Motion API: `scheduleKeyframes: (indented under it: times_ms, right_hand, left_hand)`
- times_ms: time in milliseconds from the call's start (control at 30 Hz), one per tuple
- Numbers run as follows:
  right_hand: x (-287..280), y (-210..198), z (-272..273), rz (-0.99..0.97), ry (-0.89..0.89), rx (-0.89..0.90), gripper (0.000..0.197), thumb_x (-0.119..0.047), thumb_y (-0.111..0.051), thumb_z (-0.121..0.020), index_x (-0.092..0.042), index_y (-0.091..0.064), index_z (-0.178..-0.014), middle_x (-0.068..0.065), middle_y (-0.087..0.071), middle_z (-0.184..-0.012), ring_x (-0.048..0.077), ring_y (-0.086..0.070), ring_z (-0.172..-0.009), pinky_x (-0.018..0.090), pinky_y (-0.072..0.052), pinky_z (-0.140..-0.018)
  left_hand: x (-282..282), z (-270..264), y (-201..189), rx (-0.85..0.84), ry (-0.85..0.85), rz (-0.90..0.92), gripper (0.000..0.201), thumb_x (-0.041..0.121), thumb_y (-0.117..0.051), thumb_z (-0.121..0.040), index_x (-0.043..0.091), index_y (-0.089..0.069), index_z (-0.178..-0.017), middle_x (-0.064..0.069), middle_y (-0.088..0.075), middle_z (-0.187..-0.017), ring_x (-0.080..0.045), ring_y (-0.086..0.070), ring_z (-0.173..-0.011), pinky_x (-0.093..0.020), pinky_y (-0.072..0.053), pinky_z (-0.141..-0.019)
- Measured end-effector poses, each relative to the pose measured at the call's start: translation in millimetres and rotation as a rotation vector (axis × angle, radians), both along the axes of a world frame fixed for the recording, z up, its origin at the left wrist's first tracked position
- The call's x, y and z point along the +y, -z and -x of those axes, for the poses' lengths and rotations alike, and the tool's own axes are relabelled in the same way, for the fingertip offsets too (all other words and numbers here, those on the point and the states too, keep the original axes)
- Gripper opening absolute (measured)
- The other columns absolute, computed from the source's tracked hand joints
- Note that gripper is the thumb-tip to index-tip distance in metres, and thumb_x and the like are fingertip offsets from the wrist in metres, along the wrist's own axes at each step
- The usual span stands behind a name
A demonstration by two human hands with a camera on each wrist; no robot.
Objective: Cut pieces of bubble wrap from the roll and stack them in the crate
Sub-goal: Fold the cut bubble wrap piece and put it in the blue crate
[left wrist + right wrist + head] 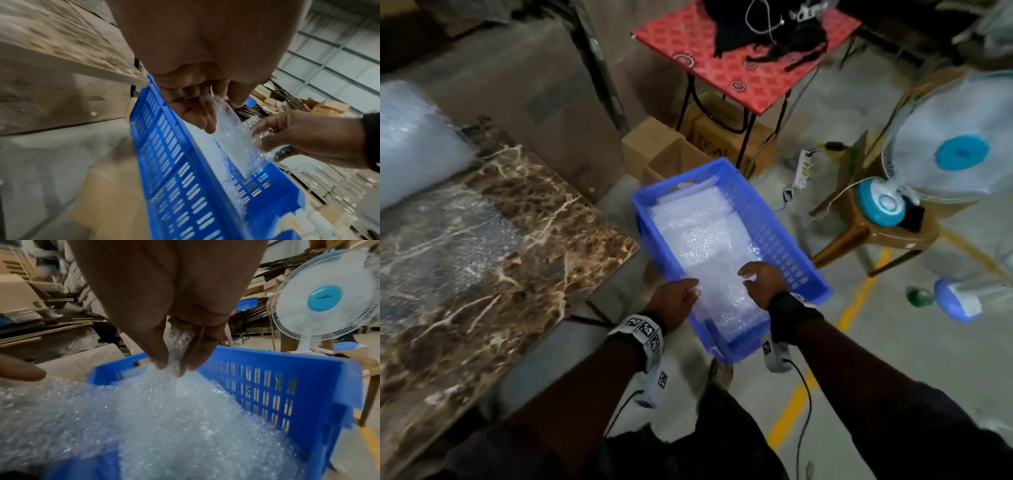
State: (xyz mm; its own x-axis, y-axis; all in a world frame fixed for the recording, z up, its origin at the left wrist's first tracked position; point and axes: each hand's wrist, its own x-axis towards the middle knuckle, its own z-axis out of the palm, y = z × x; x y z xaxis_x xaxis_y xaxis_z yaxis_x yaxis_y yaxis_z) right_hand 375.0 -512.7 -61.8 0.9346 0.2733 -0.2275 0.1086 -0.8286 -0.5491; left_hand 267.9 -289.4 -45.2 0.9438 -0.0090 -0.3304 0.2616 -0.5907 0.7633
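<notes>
A blue slotted crate (787, 246) stands on the floor and holds a stack of bubble wrap pieces (705, 233). Over its near end both hands hold one clear bubble wrap piece (722, 298). My left hand (676, 298) pinches its left edge between thumb and fingers, as the left wrist view shows (207, 113). My right hand (763, 277) pinches the right edge (174, 356). The piece (144, 410) hangs down into the crate (287, 369). The bubble wrap roll (410, 140) lies at the far left on the marble-patterned table (534, 240).
Cardboard boxes (654, 147) sit beyond the crate, under a red folding table (743, 61). A white and blue table fan (959, 150) stands on a brown stool (887, 236) at the right. A yellow floor line (822, 359) runs beside the crate.
</notes>
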Motion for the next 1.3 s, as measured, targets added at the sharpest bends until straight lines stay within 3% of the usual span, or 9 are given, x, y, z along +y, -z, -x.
scheduleKeyframes:
  times_ms: [100,200,333,533,700,867,1033,1133,1300]
  right_hand:
    - [-31.4,13.8,-36.8,0.201,-0.185,0.145,0.020,-0.011,-0.065,-0.084,-0.017,-0.074,-0.100,0.008,-0.070,-0.115,0.029,-0.063,-0.111,0.029,-0.042,-0.099]
    - [-51.8,30.0,-65.7,0.396,-0.356,0.353,0.029,-0.020,-0.063,-0.090,-0.015,-0.070,-0.118,0.007,-0.062,-0.133,0.025,-0.054,-0.125,0.026,-0.037,-0.103]
    - [-61.3,47.5,-94.0,0.501,-0.398,0.465,0.029,-0.017,-0.062,-0.090,-0.011,-0.070,-0.118,0.010,-0.064,-0.129,0.027,-0.059,-0.120,0.031,-0.046,-0.100]
    - [-64.2,86.8,-115.2,0.625,-0.551,0.530,0.035,-0.018,-0.063,-0.083,-0.009,-0.067,-0.117,0.016,-0.064,-0.126,0.033,-0.062,-0.115,0.038,-0.051,-0.096]
    - [-60.4,118.0,-123.3,0.691,-0.617,0.645,0.035,-0.023,-0.065,-0.088,-0.003,-0.067,-0.116,0.018,-0.065,-0.123,0.032,-0.063,-0.113,0.038,-0.051,-0.093]
    - [-61.2,140.6,-126.0,0.738,-0.605,0.821,0.041,-0.024,-0.072,-0.083,-0.003,-0.066,-0.118,0.017,-0.064,-0.125,0.034,-0.064,-0.111,0.043,-0.052,-0.095]
    - [-59.5,158.7,-131.6,0.771,-0.638,0.871,0.054,-0.043,-0.068,-0.085,-0.010,-0.062,-0.127,0.011,-0.057,-0.137,0.029,-0.056,-0.122,0.034,-0.044,-0.102]
    - [-58.7,163.2,-132.4,0.772,-0.601,0.843,0.060,-0.045,-0.066,-0.086,-0.013,-0.056,-0.136,0.012,-0.050,-0.146,0.029,-0.050,-0.130,0.037,-0.040,-0.109]
    - [-44.7,149.6,-128.6,0.773,-0.662,0.760,0.053,-0.040,-0.067,-0.088,-0.007,-0.059,-0.129,0.015,-0.057,-0.136,0.030,-0.056,-0.121,0.035,-0.045,-0.099]
  left_hand:
    - [-40.9,-35.5,9.3,0.098,0.062,-0.096,0.036,0.021,-0.045,-0.103,0.006,-0.057,-0.133,-0.014,-0.059,-0.133,-0.028,-0.056,-0.122,-0.027,-0.035,-0.105]
    - [-74.1,-63.7,18.6,0.197,0.192,-0.227,0.036,0.019,-0.043,-0.102,0.012,-0.057,-0.133,-0.012,-0.057,-0.137,-0.030,-0.052,-0.125,-0.033,-0.036,-0.106]
    - [-101.5,-88.4,33.1,0.399,0.349,-0.418,0.032,0.024,-0.047,-0.094,0.019,-0.065,-0.120,-0.010,-0.061,-0.128,-0.033,-0.058,-0.116,-0.042,-0.048,-0.098]
    - [-128.3,-111.5,60.2,0.521,0.430,-0.549,0.025,0.020,-0.051,-0.092,0.011,-0.069,-0.107,-0.014,-0.068,-0.112,-0.034,-0.066,-0.102,-0.041,-0.053,-0.085]
    - [-134.5,-112.9,79.3,0.612,0.413,-0.581,0.029,0.018,-0.049,-0.093,0.011,-0.065,-0.116,-0.014,-0.064,-0.120,-0.034,-0.063,-0.108,-0.042,-0.051,-0.088]
    - [-134.0,-105.5,105.5,0.705,0.427,-0.591,0.032,0.023,-0.053,-0.092,0.010,-0.063,-0.120,-0.014,-0.064,-0.122,-0.032,-0.063,-0.112,-0.040,-0.051,-0.089]
    - [-138.9,-106.7,128.6,0.761,0.471,-0.523,0.039,0.032,-0.058,-0.091,0.009,-0.063,-0.122,-0.015,-0.064,-0.124,-0.029,-0.062,-0.113,-0.040,-0.051,-0.092]
    - [-140.7,-110.5,132.0,0.771,0.400,-0.484,0.038,0.032,-0.057,-0.091,0.010,-0.063,-0.122,-0.015,-0.063,-0.125,-0.030,-0.062,-0.113,-0.039,-0.051,-0.093]
    - [-132.4,-117.9,127.0,0.752,0.318,-0.459,0.040,0.035,-0.056,-0.091,0.009,-0.063,-0.121,-0.016,-0.063,-0.125,-0.032,-0.060,-0.115,-0.039,-0.050,-0.093]
